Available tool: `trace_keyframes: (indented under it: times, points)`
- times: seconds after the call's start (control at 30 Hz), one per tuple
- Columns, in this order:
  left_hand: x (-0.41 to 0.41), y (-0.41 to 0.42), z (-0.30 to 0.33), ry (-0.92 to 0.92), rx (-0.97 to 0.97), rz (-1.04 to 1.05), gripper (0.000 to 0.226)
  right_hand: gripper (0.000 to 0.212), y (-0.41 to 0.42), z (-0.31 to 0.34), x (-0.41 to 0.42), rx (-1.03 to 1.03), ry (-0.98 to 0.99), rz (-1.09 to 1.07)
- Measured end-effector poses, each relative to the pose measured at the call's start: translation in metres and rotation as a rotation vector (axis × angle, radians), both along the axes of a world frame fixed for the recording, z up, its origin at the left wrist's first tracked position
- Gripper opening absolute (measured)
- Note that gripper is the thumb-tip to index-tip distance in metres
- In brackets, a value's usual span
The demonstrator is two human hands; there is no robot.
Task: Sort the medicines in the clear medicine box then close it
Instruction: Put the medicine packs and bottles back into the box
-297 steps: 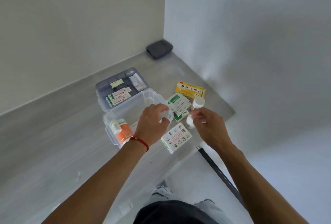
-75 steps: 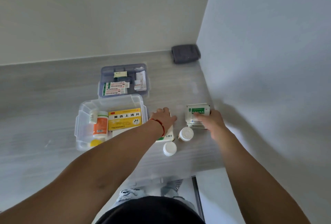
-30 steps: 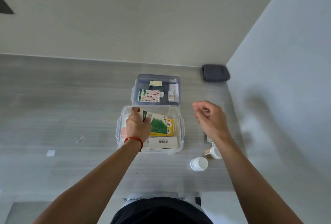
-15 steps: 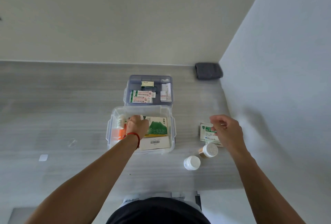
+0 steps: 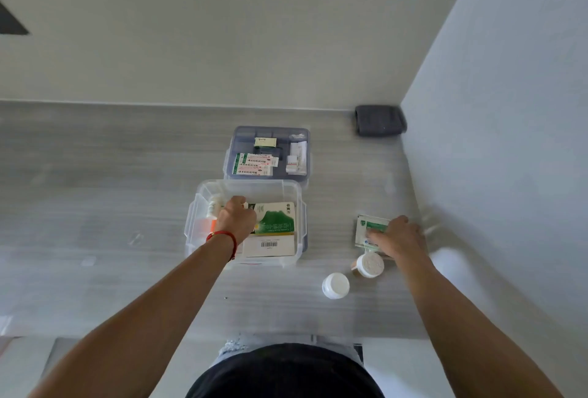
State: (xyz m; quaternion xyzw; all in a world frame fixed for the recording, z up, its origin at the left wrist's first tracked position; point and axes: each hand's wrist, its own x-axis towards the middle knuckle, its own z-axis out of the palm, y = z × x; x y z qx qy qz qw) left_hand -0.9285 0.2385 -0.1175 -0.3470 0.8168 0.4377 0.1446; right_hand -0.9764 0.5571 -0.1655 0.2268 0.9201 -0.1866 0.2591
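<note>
The clear medicine box (image 5: 242,182) stands open on the table. Inside lie a green-and-white box (image 5: 277,218), a white box with a barcode (image 5: 270,245) and an orange-labelled bottle (image 5: 203,225) at the left. My left hand (image 5: 237,217) is inside the box, fingers curled at the left edge of the green-and-white box. To the right, my right hand (image 5: 396,237) lies with its fingers on a stack of green-and-white packets (image 5: 369,225) on the table. Two white-capped bottles (image 5: 369,264) (image 5: 335,284) stand just in front of that stack.
A grey divided tray (image 5: 270,129) holding small medicine boxes sits right behind the clear box. A folded dark grey cloth (image 5: 380,120) lies in the back right corner. Walls close off the back and right sides. The table's front edge is near my body.
My left hand has lowered the green-and-white box flat into the clear box. My right hand came down from above the table onto the packet stack at the right.
</note>
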Motion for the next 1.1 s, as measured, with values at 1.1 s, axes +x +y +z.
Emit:
trace_keyframes:
  times: [1.1]
  points:
    - [0.018, -0.016, 0.036, 0.306, 0.894, -0.037, 0.041, 0.056, -0.159, 0.098, 0.006, -0.794, 0.225, 0.377]
